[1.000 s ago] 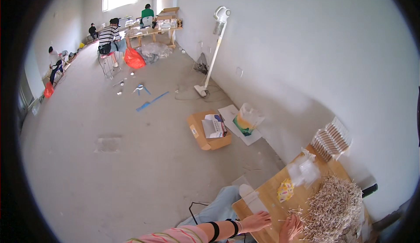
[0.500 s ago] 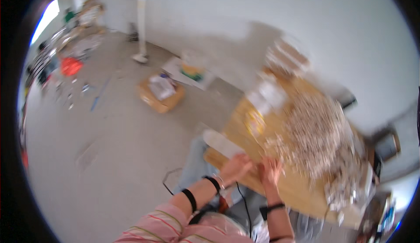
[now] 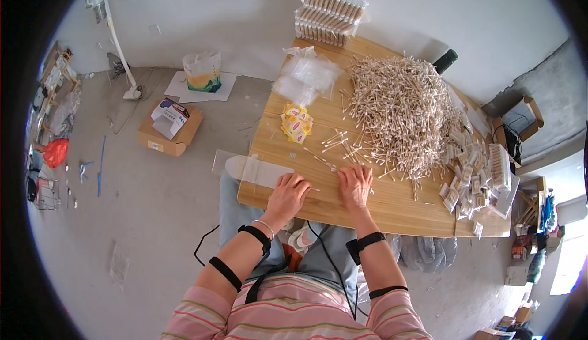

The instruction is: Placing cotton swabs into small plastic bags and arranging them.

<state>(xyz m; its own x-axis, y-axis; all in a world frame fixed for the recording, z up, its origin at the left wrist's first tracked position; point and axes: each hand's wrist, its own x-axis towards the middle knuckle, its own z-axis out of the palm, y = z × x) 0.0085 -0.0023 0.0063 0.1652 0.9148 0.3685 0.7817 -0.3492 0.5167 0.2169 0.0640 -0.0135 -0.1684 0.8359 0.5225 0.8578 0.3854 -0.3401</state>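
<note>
My left hand [image 3: 288, 194] is closed low over the table's front edge, and the tip of a cotton swab sticks out beside its fingers. To its right, my right hand [image 3: 355, 187] bends its fingers down on the wood around cotton swabs, whose tips show at its sides. A few loose cotton swabs [image 3: 320, 158] lie just beyond it. Farther back rises a big heap of cotton swabs [image 3: 398, 113]. Left of my left hand, a flat white strip [image 3: 274, 174] with clear plastic around it lies across the table edge. What my fingers cover is hidden.
On the wooden table [image 3: 392, 202] lie yellow printed cards [image 3: 296, 123], clear plastic bags [image 3: 307, 76], and small packs of swabs [image 3: 468, 171] at right. Bundled packs [image 3: 331, 14] stack at the back. A cardboard box [image 3: 170, 128] and a patterned bag [image 3: 203, 72] stand on the floor.
The view has turned and steadied, so the table sits straighter in it. My hands remain near the front edge, now a little farther apart.
</note>
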